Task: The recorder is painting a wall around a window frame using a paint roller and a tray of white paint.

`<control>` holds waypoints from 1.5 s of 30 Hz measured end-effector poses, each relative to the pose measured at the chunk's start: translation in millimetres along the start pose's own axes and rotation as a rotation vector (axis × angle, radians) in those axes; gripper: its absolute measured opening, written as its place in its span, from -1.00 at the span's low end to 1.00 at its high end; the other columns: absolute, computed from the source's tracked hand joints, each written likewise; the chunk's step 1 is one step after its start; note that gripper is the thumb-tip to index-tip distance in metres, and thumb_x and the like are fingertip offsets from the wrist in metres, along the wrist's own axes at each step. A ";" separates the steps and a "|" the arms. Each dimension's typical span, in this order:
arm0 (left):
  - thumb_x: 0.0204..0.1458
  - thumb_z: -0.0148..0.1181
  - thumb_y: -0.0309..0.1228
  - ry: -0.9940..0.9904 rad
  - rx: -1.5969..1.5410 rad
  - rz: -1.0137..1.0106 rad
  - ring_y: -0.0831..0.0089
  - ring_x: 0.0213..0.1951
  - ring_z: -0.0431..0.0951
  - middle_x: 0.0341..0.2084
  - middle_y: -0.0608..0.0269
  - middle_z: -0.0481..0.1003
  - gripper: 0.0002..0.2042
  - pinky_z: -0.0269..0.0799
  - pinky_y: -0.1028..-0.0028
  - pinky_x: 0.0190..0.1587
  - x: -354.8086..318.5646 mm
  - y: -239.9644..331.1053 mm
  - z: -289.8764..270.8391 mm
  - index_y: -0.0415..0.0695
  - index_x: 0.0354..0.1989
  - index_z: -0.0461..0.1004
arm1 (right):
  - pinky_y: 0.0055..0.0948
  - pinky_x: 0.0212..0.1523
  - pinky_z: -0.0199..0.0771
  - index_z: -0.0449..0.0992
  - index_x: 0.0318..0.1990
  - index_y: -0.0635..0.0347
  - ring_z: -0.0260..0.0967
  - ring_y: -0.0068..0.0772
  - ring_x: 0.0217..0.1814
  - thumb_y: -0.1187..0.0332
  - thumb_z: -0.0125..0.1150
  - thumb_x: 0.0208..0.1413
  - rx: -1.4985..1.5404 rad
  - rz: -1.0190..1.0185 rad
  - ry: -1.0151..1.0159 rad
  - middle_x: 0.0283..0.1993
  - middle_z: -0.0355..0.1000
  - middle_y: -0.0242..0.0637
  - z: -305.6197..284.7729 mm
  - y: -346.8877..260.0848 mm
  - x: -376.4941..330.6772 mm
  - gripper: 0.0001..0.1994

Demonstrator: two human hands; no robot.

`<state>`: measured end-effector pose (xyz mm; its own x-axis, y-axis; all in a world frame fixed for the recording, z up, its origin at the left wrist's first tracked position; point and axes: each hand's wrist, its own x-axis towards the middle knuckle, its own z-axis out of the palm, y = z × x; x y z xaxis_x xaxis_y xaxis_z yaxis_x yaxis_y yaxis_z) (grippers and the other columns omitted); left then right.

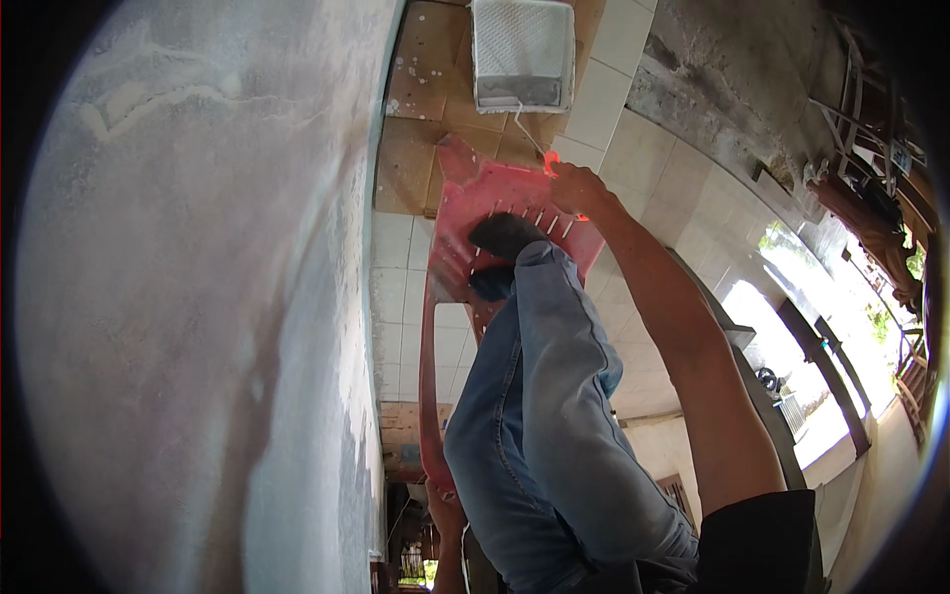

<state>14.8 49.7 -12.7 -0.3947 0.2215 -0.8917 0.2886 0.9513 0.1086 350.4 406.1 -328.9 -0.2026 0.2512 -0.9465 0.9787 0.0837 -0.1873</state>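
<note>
My right hand (579, 190) is closed round the orange handle (551, 161) of a paint roller. The roller's bent wire frame (524, 127) runs from the handle to the near end of a white paint tray (522, 45) on the floor; its roller head is hard to make out there. At the lower left, my left hand (445, 510) is wrapped on the edge of a red plastic chair (475, 203). My feet, in dark coverings (507, 236), stand on its slotted seat.
A patchy, pale painted wall (218, 247) rises close on the left. Paint-spotted brown cardboard (411, 148) covers part of the tiled floor (401, 267) under the tray. A bright opening (767, 327) and stacked clutter (861, 168) lie to the right.
</note>
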 end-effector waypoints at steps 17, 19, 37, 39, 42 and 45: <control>-0.02 0.19 -0.39 0.018 0.143 0.009 0.12 -0.17 0.57 -0.28 -0.04 0.53 -0.60 0.43 0.28 -0.16 2.5 4.0 8.0 -0.18 -0.02 0.25 | -0.16 0.02 0.42 0.28 0.17 0.12 0.41 0.05 0.00 0.22 -0.12 0.08 0.379 0.235 0.188 -0.01 0.41 0.08 -0.4 23.8 -9.6 -0.52; -0.03 0.20 -0.36 0.044 0.189 0.010 0.09 -0.17 0.57 -0.29 -0.05 0.53 -0.59 0.43 0.27 -0.15 -1.2 11.8 3.1 -0.19 -0.03 0.25 | -0.16 0.02 0.42 0.26 0.20 0.05 0.42 0.05 -0.01 0.20 -0.13 0.10 0.460 0.257 0.274 -0.04 0.42 0.10 -2.9 10.7 -42.7 -0.52; 0.07 0.17 -0.31 0.037 -0.216 0.101 0.42 -0.30 0.48 -0.14 0.03 0.49 -0.43 0.40 0.45 -0.23 -22.9 46.7 -63.0 -0.18 0.24 0.14 | -0.35 -0.53 0.50 0.36 -0.17 0.30 0.50 -0.35 -0.54 0.02 0.06 0.12 1.067 0.258 0.389 -0.54 0.45 -0.18 3.4 -21.0 -346.6 -0.57; 0.05 0.19 -0.33 -0.030 -0.312 0.065 0.17 0.02 0.43 0.00 -0.26 0.37 -0.38 0.35 0.34 0.03 -38.7 73.2 -75.5 -0.22 0.26 0.07 | -0.39 -0.59 0.46 0.33 -0.12 0.24 0.47 -0.38 -0.57 0.04 0.08 0.12 1.223 0.278 0.373 -0.50 0.45 -0.19 -0.7 -29.5 -379.9 -0.59; 0.06 0.18 -0.33 -0.012 -0.326 0.123 0.17 0.02 0.43 -0.01 -0.24 0.39 -0.42 0.34 0.34 0.05 -55.9 84.8 -89.0 -0.22 0.23 0.12 | -0.37 -0.58 0.44 0.33 -0.13 0.21 0.44 -0.37 -0.58 0.05 0.09 0.12 1.272 0.256 0.391 -0.44 0.44 -0.17 -10.8 -35.5 -424.4 -0.61; 0.08 0.17 -0.31 -0.007 -0.323 0.190 0.21 -0.04 0.49 -0.07 -0.09 0.45 -0.48 0.38 0.37 0.00 -76.2 92.8 -108.5 -0.25 0.17 0.20 | -0.28 -0.47 0.43 0.35 -0.16 0.21 0.45 -0.27 -0.50 0.07 0.11 0.11 1.156 0.228 0.539 -0.41 0.44 -0.12 8.8 -34.9 -445.3 -0.63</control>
<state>-23.0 144.4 113.0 -0.3540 0.4006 -0.8451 0.0654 0.9120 0.4050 406.8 282.8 96.9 0.2490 0.5264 -0.8129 0.3984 -0.8207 -0.4095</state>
